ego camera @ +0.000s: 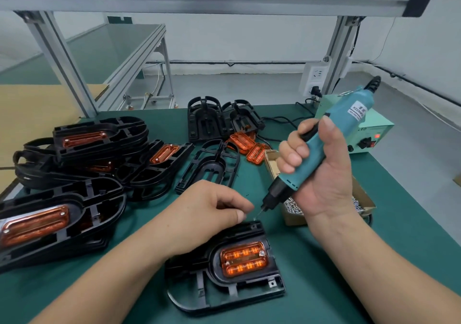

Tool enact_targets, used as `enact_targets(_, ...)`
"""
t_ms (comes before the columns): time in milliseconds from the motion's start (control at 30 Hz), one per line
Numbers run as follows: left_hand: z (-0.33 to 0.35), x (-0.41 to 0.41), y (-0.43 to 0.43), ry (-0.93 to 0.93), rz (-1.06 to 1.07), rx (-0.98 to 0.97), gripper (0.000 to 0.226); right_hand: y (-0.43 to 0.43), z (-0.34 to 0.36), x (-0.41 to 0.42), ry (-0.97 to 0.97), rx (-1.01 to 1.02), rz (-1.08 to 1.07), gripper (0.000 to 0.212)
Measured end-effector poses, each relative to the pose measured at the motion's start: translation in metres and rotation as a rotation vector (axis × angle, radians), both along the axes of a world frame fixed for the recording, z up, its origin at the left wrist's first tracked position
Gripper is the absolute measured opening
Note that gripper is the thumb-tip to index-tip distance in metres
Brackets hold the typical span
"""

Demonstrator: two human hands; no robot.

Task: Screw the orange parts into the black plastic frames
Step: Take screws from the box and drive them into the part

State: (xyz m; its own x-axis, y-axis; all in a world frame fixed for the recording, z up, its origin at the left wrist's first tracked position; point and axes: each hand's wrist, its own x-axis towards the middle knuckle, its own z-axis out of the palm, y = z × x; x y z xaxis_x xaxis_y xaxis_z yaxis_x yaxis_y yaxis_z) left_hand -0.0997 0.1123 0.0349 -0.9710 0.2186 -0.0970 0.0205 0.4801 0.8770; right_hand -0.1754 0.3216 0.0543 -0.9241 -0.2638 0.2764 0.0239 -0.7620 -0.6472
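The orange part [245,258] is shiny and see-through, sitting in a black frame [239,233] on the green surface [299,253]. The left hand [207,213] fingers [237,215] pinch a tiny thing [252,218] by the frame's top. The right hand [321,171] fingers [294,154] hold a blue screwdriver [331,136].

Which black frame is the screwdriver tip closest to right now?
The frame lying alone at the front edge, by the left hand, its orange part facing up. The others sit farther back or piled at the left.
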Motion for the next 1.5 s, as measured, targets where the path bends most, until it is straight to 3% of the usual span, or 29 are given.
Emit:
enact_targets(133, 0.002, 0.003, 0.004, -0.042, -0.017, 0.145, 0.017, 0.003, 0.004, -0.003, -0.044, -0.080, -0.069, 0.030)
enact_targets(400, 0.002, 0.004, 0.008, -0.004, -0.003, 0.135, 0.003, 0.003, 0.006, -0.003, -0.100, -0.126, -0.127, 0.029)
enact_targets(600, 0.002, 0.004, 0.010, 0.062, 0.058, 0.123, 0.006, 0.003, 0.007, -0.003, -0.109, -0.126, -0.142, 0.030)
enact_targets(1500, 0.000, 0.005, 0.012, -0.040, -0.018, 0.234, 0.020, 0.000, 0.004, -0.001, -0.094, -0.084, -0.130, 0.029)
